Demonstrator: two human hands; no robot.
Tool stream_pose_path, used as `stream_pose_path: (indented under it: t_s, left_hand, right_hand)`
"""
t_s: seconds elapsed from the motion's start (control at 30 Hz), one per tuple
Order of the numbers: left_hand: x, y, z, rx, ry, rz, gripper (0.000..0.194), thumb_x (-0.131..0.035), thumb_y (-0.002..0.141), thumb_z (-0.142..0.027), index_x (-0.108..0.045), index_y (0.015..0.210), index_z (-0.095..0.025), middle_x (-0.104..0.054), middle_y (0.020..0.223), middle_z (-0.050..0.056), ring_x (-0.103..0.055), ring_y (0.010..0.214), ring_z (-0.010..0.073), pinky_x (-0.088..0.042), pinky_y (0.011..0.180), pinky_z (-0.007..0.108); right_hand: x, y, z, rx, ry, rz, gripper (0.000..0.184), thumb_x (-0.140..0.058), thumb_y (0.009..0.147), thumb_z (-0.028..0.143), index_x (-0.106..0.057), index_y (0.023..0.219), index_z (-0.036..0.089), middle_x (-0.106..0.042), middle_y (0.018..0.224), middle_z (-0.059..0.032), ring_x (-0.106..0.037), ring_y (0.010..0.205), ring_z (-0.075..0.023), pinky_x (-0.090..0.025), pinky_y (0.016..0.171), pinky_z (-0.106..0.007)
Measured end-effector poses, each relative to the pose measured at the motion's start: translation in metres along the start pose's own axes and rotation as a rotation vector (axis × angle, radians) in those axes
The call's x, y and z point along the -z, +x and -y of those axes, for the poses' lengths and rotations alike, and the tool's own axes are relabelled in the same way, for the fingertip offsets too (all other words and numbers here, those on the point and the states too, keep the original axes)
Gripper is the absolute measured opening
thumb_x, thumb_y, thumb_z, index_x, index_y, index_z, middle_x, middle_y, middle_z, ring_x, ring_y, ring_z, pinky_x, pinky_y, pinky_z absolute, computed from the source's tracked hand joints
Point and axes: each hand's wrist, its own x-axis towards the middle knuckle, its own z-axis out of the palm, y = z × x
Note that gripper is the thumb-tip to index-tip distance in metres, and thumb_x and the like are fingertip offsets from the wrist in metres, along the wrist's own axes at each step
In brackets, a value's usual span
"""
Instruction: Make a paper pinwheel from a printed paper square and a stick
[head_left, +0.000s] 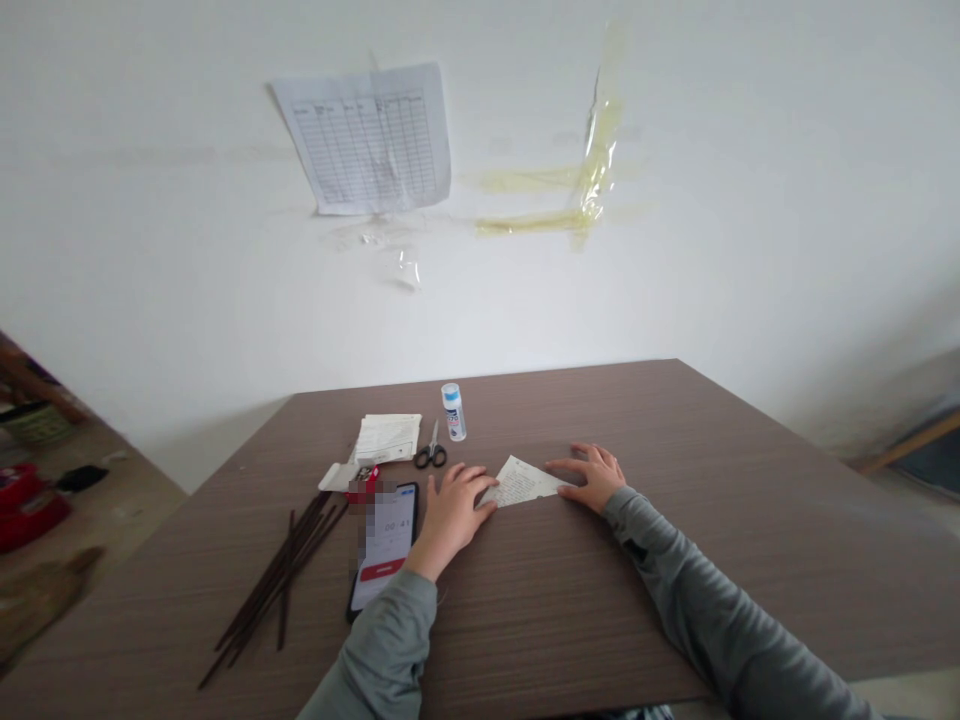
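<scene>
A sheet of printed paper folded into a triangle [521, 483] lies on the brown table between my hands. My left hand [455, 510] has its left corner between thumb and fingers, the other fingers loosely spread. At the right corner, my right hand [592, 478] holds the paper with the thumb at its edge and the index finger stretched along the top. Scissors [431, 452] with black handles lie just beyond my left hand. Behind them stands a small white bottle [454, 412] with a blue cap.
Left of my left hand lies a phone [384, 545] with a running timer. Several thin dark brown sticks [281, 570] lie beside it. A red and white packet [361, 482] and a stack of paper [388, 438] sit farther back. A white wall [525, 310] borders the table [540, 620].
</scene>
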Motion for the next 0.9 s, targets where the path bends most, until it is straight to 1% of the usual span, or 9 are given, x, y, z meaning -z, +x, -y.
stream_pose_path:
  t_s: [0.13, 0.23, 0.37, 0.53, 0.6, 0.67, 0.8, 0.83, 0.9]
  left_hand:
    - [0.002, -0.006, 0.003, 0.013, 0.013, 0.004, 0.048, -0.079, 0.121, -0.020, -0.095, 0.161, -0.043, -0.076, 0.192, 0.008, -0.054, 0.192, 0.0463, -0.039, 0.155, 0.090]
    - [0.002, -0.010, 0.004, 0.016, 0.013, -0.003, 0.049, -0.075, 0.123, -0.019, -0.094, 0.161, -0.041, -0.076, 0.193, 0.009, -0.055, 0.191, 0.0466, -0.039, 0.156, 0.090]
    - [0.002, -0.014, 0.006, 0.031, 0.007, -0.011, 0.051, -0.072, 0.124, -0.015, -0.095, 0.161, -0.041, -0.076, 0.192, 0.009, -0.055, 0.191, 0.0456, -0.037, 0.158, 0.088]
    - [0.004, -0.014, 0.008, 0.053, -0.002, -0.006, 0.051, -0.072, 0.123, -0.010, -0.096, 0.159, -0.038, -0.075, 0.193, 0.009, -0.052, 0.194, 0.0426, -0.035, 0.161, 0.084]
    - [0.004, -0.013, 0.010, 0.067, -0.008, -0.014, 0.051, -0.073, 0.122, -0.009, -0.096, 0.158, -0.037, -0.075, 0.193, 0.010, -0.052, 0.194, 0.0426, -0.035, 0.161, 0.083]
    - [0.003, -0.012, 0.011, 0.082, -0.015, -0.031, 0.051, -0.075, 0.120, -0.008, -0.096, 0.158, -0.035, -0.075, 0.193, 0.012, -0.052, 0.194, 0.0428, -0.036, 0.161, 0.082]
    - [0.000, -0.009, 0.016, 0.091, -0.025, -0.055, 0.050, -0.077, 0.118, -0.007, -0.095, 0.159, -0.030, -0.076, 0.190, 0.016, -0.054, 0.193, 0.0443, -0.038, 0.160, 0.082]
    - [-0.002, -0.009, 0.017, 0.084, -0.029, -0.064, 0.051, -0.077, 0.117, -0.006, -0.095, 0.158, -0.029, -0.077, 0.189, 0.016, -0.055, 0.192, 0.0446, -0.039, 0.160, 0.082]
    - [-0.006, -0.007, 0.020, 0.055, -0.041, -0.103, 0.055, -0.076, 0.115, -0.002, -0.095, 0.159, -0.028, -0.080, 0.186, 0.017, -0.061, 0.188, 0.0439, -0.043, 0.158, 0.080]
  right_hand:
    - [-0.002, 0.008, -0.014, 0.014, 0.003, 0.014, 0.056, -0.092, 0.108, 0.037, -0.094, 0.162, 0.053, -0.065, 0.199, -0.0046, -0.044, 0.195, -0.0490, -0.040, 0.158, -0.068]
    - [-0.005, 0.015, -0.025, 0.041, 0.014, 0.001, 0.057, -0.092, 0.103, 0.034, -0.097, 0.156, 0.055, -0.069, 0.196, -0.0019, -0.048, 0.191, -0.0501, -0.044, 0.155, -0.070]
    - [-0.007, 0.020, -0.033, 0.053, 0.021, -0.003, 0.059, -0.092, 0.099, 0.034, -0.098, 0.154, 0.054, -0.071, 0.195, -0.0004, -0.049, 0.189, -0.0514, -0.045, 0.153, -0.073]
    - [-0.011, 0.020, -0.031, 0.036, 0.008, -0.008, 0.064, -0.089, 0.095, 0.026, -0.099, 0.153, 0.051, -0.070, 0.196, 0.0013, -0.048, 0.189, -0.0530, -0.043, 0.156, -0.070]
    - [-0.012, 0.019, -0.031, 0.035, 0.006, -0.024, 0.065, -0.087, 0.095, 0.024, -0.099, 0.153, 0.052, -0.070, 0.196, 0.0027, -0.047, 0.191, -0.0528, -0.042, 0.156, -0.072]
    - [-0.012, 0.019, -0.031, 0.056, 0.020, 0.005, 0.068, -0.086, 0.096, 0.022, -0.098, 0.154, 0.054, -0.069, 0.197, 0.0036, -0.048, 0.191, -0.0519, -0.043, 0.156, -0.072]
    - [-0.013, 0.017, -0.030, 0.069, 0.037, 0.015, 0.077, -0.080, 0.095, 0.010, -0.097, 0.155, 0.055, -0.070, 0.197, 0.0031, -0.052, 0.190, -0.0485, -0.042, 0.157, -0.070]
    - [-0.013, 0.016, -0.028, 0.067, 0.040, 0.004, 0.077, -0.078, 0.096, 0.009, -0.098, 0.154, 0.055, -0.071, 0.196, 0.0024, -0.053, 0.190, -0.0476, -0.042, 0.157, -0.070]
    - [-0.015, 0.014, -0.023, 0.055, 0.049, -0.027, 0.067, -0.077, 0.103, 0.012, -0.101, 0.149, 0.054, -0.075, 0.192, 0.0004, -0.056, 0.188, -0.0472, -0.042, 0.157, -0.071]
